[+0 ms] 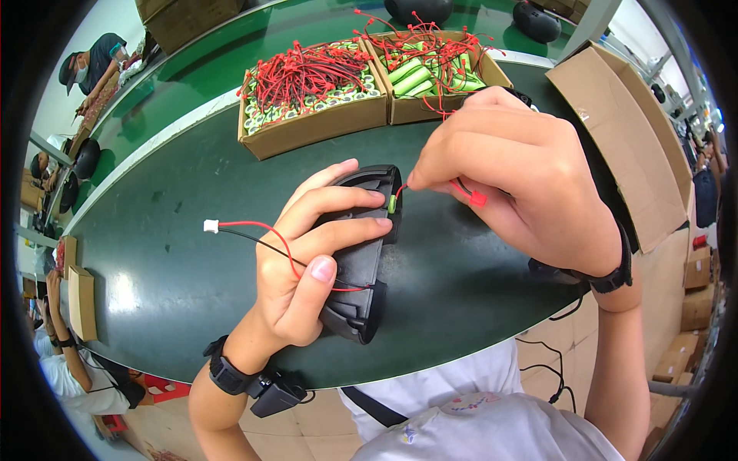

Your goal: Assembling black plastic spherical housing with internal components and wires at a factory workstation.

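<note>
A black half-oval plastic housing (360, 263) is held over the table by my left hand (296, 253), its fingers across the housing and thumb along the near side. From its edge run red and black wires that pass by my thumb to a small white plug (211, 225) on the left. The end of a green battery cell (393, 203) shows at the housing's right edge; the rest is hidden. My right hand (523, 169) pinches the thin wire leading from that cell. A red connector (478, 199) on the wire pokes out below my right fingers.
Two cardboard boxes at the back hold green battery cells with red-plugged leads: left box (315, 127), right box (415, 110). An open carton (615, 146) leans at the right; a small box (81, 303) sits far left. A co-worker (96, 69) works beyond the green conveyor (177, 96).
</note>
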`<state>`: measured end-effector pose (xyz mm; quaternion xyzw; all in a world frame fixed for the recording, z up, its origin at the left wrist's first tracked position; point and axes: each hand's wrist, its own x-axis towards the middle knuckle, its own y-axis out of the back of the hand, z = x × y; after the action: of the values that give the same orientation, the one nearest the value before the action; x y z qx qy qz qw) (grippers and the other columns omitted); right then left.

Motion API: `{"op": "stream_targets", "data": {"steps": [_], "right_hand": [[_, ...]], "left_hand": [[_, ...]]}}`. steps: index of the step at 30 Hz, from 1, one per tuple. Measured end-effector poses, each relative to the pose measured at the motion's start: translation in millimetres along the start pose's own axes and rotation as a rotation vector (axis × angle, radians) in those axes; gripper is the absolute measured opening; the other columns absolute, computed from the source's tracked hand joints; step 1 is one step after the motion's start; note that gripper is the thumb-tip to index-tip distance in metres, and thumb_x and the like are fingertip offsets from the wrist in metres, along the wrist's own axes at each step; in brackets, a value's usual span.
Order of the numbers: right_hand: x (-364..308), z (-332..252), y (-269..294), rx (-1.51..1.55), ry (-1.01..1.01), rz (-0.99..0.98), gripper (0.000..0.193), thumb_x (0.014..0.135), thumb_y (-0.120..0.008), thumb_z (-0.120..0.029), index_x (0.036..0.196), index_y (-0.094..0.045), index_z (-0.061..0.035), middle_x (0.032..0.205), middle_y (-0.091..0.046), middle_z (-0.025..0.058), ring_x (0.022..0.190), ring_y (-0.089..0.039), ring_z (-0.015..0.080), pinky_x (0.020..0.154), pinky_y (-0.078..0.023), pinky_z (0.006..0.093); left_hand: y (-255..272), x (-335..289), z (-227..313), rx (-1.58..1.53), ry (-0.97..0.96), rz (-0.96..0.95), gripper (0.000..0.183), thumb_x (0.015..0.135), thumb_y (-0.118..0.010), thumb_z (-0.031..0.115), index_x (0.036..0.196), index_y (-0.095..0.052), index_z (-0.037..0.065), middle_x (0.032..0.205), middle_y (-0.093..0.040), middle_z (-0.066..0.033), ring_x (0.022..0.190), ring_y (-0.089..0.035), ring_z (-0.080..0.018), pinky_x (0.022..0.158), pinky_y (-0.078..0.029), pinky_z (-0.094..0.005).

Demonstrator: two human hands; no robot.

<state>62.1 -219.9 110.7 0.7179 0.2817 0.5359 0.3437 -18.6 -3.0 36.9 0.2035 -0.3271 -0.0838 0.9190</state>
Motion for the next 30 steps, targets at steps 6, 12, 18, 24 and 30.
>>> {"op": "stream_targets", "data": {"steps": [6, 12, 18, 24, 30], "right_hand": [[1.0, 1.5, -13.7, 0.102, 0.097, 0.106, 0.017, 0.062, -0.065, 0.006, 0.077, -0.063, -0.0019, 0.074, -0.062, 0.0075, 0.069, -0.060, 0.0218, 0.066, -0.044, 0.0309], [0.6, -3.6, -25.6, 0.346, 0.089, 0.076, 0.016, 0.062, -0.066, 0.004, 0.076, -0.064, -0.0027, 0.071, -0.061, 0.0064, 0.068, -0.059, 0.0217, 0.065, -0.044, 0.0312], [6.2, -0.5, -26.8, 0.326, 0.155, 0.121, 0.021, 0.062, -0.069, 0.004, 0.082, -0.066, -0.0016, 0.075, -0.063, 0.0080, 0.073, -0.059, 0.0239, 0.067, -0.046, 0.0324], [-7.1, -6.6, -31.4, 0.359, -0.156, 0.120, 0.040, 0.073, -0.065, -0.001, 0.112, -0.057, 0.0022, 0.108, -0.059, 0.0150, 0.103, -0.057, 0.0282, 0.090, -0.044, 0.0336], [-22.9, -18.2, -50.1, 1.114, -0.529, 0.112, 0.027, 0.092, -0.051, -0.007, 0.117, -0.052, 0.0027, 0.114, -0.058, 0.0110, 0.111, -0.054, 0.0173, 0.095, -0.042, 0.0311]], "left_hand": [[-0.7, 0.1, 3.3, -0.019, -0.011, 0.000, 0.043, 0.084, -0.038, 0.023, 0.099, -0.067, -0.006, 0.109, -0.060, -0.0224, 0.116, -0.046, -0.0447, 0.101, -0.032, -0.0502], [0.9, 3.7, 8.0, 0.028, -0.047, -0.014, 0.042, 0.084, -0.039, 0.020, 0.103, -0.065, -0.007, 0.111, -0.060, -0.0220, 0.114, -0.049, -0.0407, 0.104, -0.030, -0.0511], [1.3, 6.0, 20.3, -0.006, -0.006, -0.087, 0.038, 0.085, -0.039, 0.014, 0.102, -0.064, -0.008, 0.109, -0.062, -0.0199, 0.110, -0.053, -0.0390, 0.106, -0.028, -0.0536], [2.1, -0.3, 21.5, -0.059, 0.006, -0.029, 0.038, 0.086, -0.039, 0.016, 0.100, -0.066, -0.008, 0.106, -0.063, -0.0187, 0.117, -0.046, -0.0436, 0.103, -0.031, -0.0518], [2.6, -4.9, 28.4, -0.072, 0.010, -0.017, 0.039, 0.087, -0.039, 0.017, 0.099, -0.066, -0.007, 0.105, -0.063, -0.0186, 0.117, -0.046, -0.0428, 0.103, -0.031, -0.0515]]}}
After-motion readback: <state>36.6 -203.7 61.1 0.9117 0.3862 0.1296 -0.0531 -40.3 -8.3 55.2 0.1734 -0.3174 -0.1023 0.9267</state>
